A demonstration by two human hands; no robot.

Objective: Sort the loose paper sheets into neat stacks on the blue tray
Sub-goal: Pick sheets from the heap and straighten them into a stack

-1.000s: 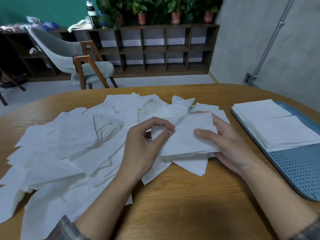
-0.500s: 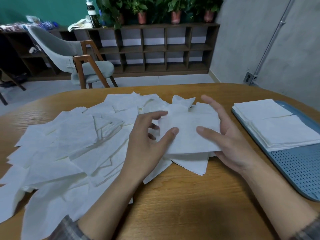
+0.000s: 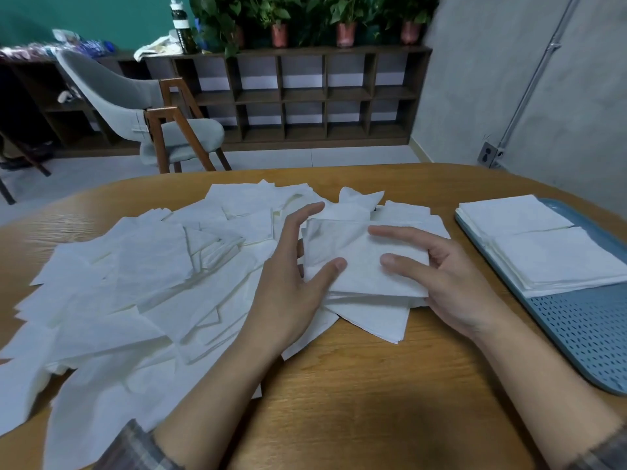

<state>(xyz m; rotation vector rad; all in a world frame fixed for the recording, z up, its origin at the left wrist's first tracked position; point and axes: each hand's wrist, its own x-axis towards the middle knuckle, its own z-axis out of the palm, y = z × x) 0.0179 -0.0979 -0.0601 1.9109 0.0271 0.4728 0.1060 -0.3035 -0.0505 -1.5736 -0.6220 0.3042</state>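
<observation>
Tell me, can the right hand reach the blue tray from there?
Probably yes. The right hand sits just beside the blue tray, with only bare table between them and nothing blocking. It is holding a bundle of sheets, so it would carry those along.

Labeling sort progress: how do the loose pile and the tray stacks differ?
Layout: loose pile overlaps at odd angles, tray stacks squared. Spread: loose pile sprawls, tray stacks form two compact blocks. Contact: left hand and right hand handle loose pile, tray stacks untouched. Shared: white sheets.
</observation>
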